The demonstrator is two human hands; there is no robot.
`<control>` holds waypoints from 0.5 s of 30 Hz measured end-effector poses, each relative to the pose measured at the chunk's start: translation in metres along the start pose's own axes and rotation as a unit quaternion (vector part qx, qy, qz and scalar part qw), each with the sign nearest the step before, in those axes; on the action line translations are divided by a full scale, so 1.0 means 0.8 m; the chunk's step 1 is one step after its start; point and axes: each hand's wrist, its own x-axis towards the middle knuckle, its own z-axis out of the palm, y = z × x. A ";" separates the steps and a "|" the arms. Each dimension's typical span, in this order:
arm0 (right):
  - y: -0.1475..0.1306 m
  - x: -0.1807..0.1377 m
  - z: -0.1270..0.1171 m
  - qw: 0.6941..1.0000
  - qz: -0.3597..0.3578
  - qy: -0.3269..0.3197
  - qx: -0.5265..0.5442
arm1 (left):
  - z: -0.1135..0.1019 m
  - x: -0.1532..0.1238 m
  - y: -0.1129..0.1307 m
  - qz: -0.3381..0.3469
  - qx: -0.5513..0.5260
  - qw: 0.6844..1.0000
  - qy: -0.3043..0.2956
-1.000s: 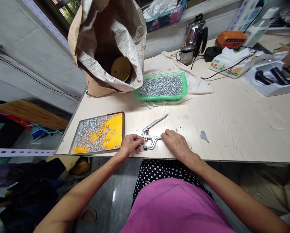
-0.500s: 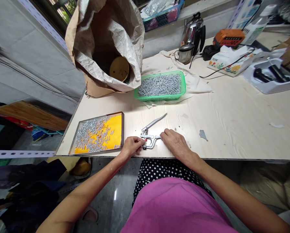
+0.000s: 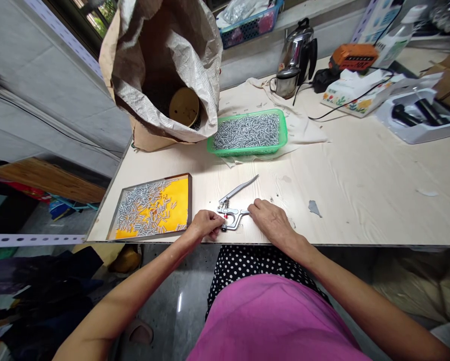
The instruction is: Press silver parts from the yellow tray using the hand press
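Observation:
Hand pliers [image 3: 234,214] with silver handles, a coil spring and a red tip in the jaw lie at the table's front edge. Their upper handle is spread wide from the lower one. My right hand [image 3: 272,219] is closed round the end of the lower handle. At the jaw, the fingertips of my left hand [image 3: 206,223] are pinched together; what they hold, if anything, is too small to make out. Left of that hand is a shallow tray [image 3: 190,200] with a yellow bottom, holding many small silver spring-like metal pieces [image 3: 142,208].
Behind the pliers stands a green plastic basket [image 3: 283,135] heaped with similar silver pieces. A large open sack [image 3: 205,95] rises at the back left. A steel kettle [image 3: 298,47], a lidded mug [image 3: 286,82] and a white tray [image 3: 416,128] stand farther back right.
The view has shifted very slightly. Both hands and the pliers stay in practically the same place, with the handles still spread.

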 end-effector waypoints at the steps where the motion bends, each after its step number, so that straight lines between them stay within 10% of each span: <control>1: 0.000 0.000 -0.001 1.000 -0.001 0.001 0.002 | -0.001 0.000 0.001 -0.004 0.001 1.000 -0.006; 15: 0.057 0.033 -0.024 0.996 -0.080 0.010 0.031 | -0.002 0.002 0.000 -0.008 -0.006 0.999 -0.035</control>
